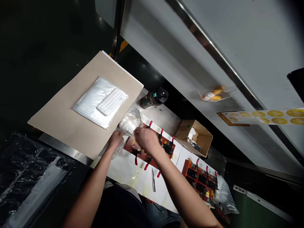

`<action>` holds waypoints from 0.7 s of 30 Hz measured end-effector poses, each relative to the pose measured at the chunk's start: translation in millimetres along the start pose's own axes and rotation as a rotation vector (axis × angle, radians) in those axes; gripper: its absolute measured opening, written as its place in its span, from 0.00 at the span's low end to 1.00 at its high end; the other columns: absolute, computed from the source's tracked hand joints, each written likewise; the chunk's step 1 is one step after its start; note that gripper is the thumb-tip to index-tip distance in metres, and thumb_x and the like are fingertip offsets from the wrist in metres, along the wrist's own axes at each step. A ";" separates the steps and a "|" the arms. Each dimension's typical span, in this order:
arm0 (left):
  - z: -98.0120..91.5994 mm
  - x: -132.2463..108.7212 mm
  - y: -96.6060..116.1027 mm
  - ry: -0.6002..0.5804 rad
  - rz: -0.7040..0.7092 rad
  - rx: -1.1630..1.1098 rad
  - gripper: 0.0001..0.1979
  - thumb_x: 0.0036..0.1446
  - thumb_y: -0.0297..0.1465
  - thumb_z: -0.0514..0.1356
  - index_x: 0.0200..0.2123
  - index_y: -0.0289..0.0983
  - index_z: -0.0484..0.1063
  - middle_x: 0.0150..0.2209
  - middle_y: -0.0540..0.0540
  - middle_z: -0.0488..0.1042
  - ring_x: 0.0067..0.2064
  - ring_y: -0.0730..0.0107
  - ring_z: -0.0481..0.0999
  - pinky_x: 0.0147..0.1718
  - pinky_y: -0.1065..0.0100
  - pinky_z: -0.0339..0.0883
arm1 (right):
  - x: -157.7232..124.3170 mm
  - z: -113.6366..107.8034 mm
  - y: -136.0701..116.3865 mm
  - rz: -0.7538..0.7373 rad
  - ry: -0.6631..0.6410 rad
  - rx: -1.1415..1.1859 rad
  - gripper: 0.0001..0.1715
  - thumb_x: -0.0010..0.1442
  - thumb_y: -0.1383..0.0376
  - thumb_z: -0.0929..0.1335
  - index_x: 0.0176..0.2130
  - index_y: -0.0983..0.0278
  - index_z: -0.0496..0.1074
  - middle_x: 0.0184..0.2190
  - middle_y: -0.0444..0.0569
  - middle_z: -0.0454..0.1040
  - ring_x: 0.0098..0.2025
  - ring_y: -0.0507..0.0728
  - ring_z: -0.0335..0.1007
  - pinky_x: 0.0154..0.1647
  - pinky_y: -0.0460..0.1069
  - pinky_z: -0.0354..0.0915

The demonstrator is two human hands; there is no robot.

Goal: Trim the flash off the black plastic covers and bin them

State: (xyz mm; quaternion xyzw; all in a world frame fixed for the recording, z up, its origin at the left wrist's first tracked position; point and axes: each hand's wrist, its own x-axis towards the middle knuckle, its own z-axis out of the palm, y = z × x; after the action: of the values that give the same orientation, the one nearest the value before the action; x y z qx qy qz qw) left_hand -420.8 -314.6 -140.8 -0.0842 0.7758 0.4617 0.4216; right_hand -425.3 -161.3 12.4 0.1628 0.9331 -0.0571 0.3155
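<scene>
At the left end of the work surface lies a clear plastic bag [131, 121] with pale contents that I cannot make out. My left hand [116, 140] is closed on the near edge of this bag. My right hand [146, 139], slightly blurred, is closed at the bag's right side and seems to pinch it; its fingertips are partly hidden. Under and beside the right hand sits a red-brown fixture board [130, 145] with several red-handled clamps and black parts. A pair of tweezers [153, 181] lies on the white sheet in front of the fixture.
Brown cardboard [64, 104] on the left carries a flat plastic pack [89, 96] and a white ribbed item [111, 102]. Behind stand a dark bottle [154, 98] and an open carton [205, 137]. Rightward are a second clamp fixture [198, 182] and a filled plastic bag [224, 194].
</scene>
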 end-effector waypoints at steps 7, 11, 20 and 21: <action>0.8 2.1 2.0 0.009 0.006 -0.016 0.23 0.67 0.48 0.53 0.33 0.34 0.74 0.25 0.52 0.73 0.25 0.74 0.71 0.31 0.66 0.69 | 97.0 -7.4 11.7 0.052 0.198 0.155 0.30 0.72 0.57 0.54 0.66 0.65 0.61 0.64 0.60 0.64 0.63 0.64 0.62 0.60 0.55 0.60; 4.7 1.4 9.3 0.054 0.039 -0.015 0.23 0.67 0.46 0.52 0.29 0.35 0.73 0.23 0.52 0.72 0.24 0.73 0.70 0.32 0.66 0.67 | 120.5 53.9 -24.4 0.072 0.220 0.195 0.35 0.73 0.55 0.51 0.72 0.67 0.46 0.72 0.61 0.43 0.73 0.66 0.39 0.69 0.63 0.45; 9.9 3.0 0.0 0.118 0.015 0.021 0.23 0.66 0.39 0.46 0.29 0.38 0.76 0.23 0.45 0.77 0.24 0.66 0.73 0.26 0.65 0.61 | 149.3 99.3 -29.2 0.121 0.468 0.287 0.34 0.72 0.57 0.49 0.72 0.65 0.46 0.72 0.58 0.42 0.73 0.63 0.33 0.70 0.66 0.35; 8.8 3.1 -1.3 0.120 0.002 0.029 0.24 0.66 0.39 0.45 0.29 0.38 0.76 0.24 0.45 0.77 0.23 0.65 0.73 0.25 0.66 0.61 | 150.8 97.3 -25.8 0.109 0.460 0.294 0.34 0.72 0.57 0.49 0.72 0.64 0.46 0.72 0.58 0.42 0.73 0.63 0.34 0.70 0.66 0.36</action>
State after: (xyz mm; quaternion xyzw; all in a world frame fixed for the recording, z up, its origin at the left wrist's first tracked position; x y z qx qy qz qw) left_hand -416.9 -307.6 -145.9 -0.1046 0.8066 0.4449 0.3749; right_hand -491.4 -165.5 -156.4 0.2656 0.9518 -0.1362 0.0710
